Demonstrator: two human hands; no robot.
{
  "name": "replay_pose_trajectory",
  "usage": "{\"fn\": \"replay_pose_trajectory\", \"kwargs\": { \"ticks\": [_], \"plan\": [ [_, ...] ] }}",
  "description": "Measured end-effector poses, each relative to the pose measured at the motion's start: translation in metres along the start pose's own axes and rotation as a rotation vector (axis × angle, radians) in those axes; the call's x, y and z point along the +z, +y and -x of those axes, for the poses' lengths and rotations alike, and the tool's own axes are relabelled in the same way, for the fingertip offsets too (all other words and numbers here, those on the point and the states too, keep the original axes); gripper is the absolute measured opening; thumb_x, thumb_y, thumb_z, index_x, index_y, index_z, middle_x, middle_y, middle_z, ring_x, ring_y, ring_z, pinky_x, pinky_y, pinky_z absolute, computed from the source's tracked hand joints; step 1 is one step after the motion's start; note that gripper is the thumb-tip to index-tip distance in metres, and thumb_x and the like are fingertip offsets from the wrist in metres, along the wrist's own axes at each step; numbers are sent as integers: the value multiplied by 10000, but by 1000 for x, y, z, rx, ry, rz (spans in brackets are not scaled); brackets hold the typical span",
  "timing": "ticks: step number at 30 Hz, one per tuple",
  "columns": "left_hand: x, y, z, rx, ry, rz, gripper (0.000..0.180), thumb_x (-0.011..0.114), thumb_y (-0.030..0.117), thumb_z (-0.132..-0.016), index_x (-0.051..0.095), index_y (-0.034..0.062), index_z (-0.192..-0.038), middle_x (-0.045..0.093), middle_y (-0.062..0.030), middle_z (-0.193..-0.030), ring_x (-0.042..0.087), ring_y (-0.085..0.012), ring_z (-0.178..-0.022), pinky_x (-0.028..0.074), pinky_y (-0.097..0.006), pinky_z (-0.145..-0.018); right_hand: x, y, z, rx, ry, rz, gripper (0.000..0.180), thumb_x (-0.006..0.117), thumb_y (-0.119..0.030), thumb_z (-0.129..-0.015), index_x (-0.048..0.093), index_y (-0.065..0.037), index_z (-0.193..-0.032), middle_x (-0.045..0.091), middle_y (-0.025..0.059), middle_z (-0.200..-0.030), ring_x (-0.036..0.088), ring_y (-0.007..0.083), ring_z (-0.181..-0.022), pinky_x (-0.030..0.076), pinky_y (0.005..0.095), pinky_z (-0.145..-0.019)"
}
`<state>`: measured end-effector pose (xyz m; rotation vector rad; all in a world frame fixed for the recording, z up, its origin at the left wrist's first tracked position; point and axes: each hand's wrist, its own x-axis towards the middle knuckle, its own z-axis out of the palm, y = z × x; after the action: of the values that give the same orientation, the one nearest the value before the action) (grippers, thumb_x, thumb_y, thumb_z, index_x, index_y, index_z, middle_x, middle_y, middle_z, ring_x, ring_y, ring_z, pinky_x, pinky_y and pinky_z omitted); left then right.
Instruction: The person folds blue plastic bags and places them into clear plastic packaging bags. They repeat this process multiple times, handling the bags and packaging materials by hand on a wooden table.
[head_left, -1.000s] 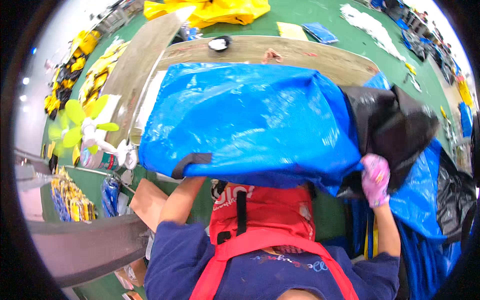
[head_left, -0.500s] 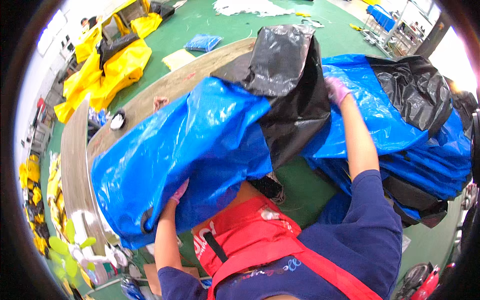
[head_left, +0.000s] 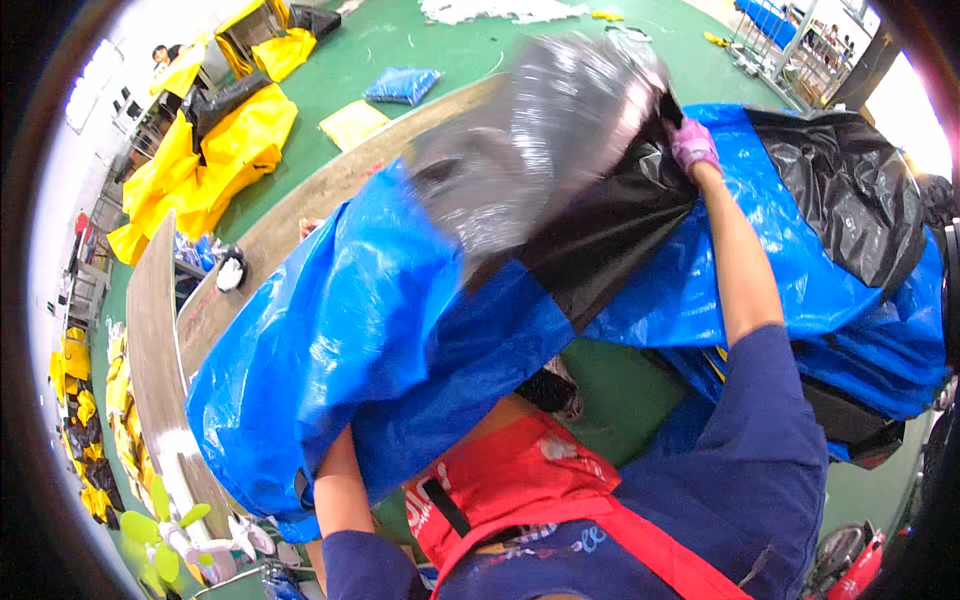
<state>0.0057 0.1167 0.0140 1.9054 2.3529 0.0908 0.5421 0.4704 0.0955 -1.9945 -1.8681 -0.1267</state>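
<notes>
A large blue and black plastic-sheet bag (head_left: pixel 310 330) lies across the table in front of me, its black end (head_left: pixel 600 220) lifted and blurred by motion. Pink-gloved, my right hand (head_left: pixel 692 146) is closed on the edge of that black end, at the far right of it. My left forearm (head_left: pixel 342 480) reaches under the blue part, and the sheet hides my left hand with its fingers. Right of the bag lies a stack of similar blue and black bags (head_left: pixel 800 250), just below my right hand.
A worn wooden table (head_left: pixel 270 240) runs beneath the bag, with a small black-and-white object (head_left: pixel 232 270) on it. Yellow sheets (head_left: pixel 220 160) are heaped at the far left. A green-bladed fan (head_left: pixel 165 530) stands at the near left. On the green floor lies a blue packet (head_left: pixel 403 86).
My right hand has risen slightly and closed on the black edge, which has swung up and spread. My left hand has slipped from sight under the blue sheet.
</notes>
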Motion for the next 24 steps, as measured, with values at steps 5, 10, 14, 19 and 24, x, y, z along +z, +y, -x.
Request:
{"fn": "replay_pose_trajectory", "kwargs": {
  "ticks": [5,10,14,19,24],
  "plan": [
    [0,-16,26,-39,21,2,627,409,523,-908,478,69,-1334,468,-163,-1391,460,-377,-1232,306,-520,-1056,-8,29,9,113,22,102,537,505,-220,-887,401,-23,-1376,484,253,-1329,534,412,-1166,436,484,-975],
    [-3,-22,48,-75,39,0,667,391,561,-899,464,68,-1343,456,-162,-1400,462,-380,-1224,307,-545,-1043,-44,-23,90,-749,91,51,887,751,-203,-718,285,-36,-1454,366,199,-1460,377,369,-1323,327,447,-1076],
    [-2,-20,46,-72,35,6,699,376,591,-893,452,67,-1350,447,-160,-1407,464,-382,-1217,309,-565,-1032,-58,-38,103,-747,358,113,764,690,-248,-789,337,-33,-1431,405,165,-1448,353,355,-1355,248,467,-1132],
    [0,-19,46,-92,34,15,740,358,628,-884,437,65,-1358,435,-159,-1416,467,-385,-1209,310,-590,-1018,-80,-78,86,-1405,43,274,502,583,-95,-722,585,-208,-1211,555,7,-1321,464,242,-1290,308,479,-1111],
    [-3,-28,51,-97,58,48,781,340,666,-876,423,64,-1367,423,-158,-1425,469,-388,-1200,312,-616,-1005,-48,-11,100,-1232,-518,441,528,606,-120,-718,571,-144,-1244,464,81,-1412,372,269,-1353,254,472,-1132]
  ]
}}
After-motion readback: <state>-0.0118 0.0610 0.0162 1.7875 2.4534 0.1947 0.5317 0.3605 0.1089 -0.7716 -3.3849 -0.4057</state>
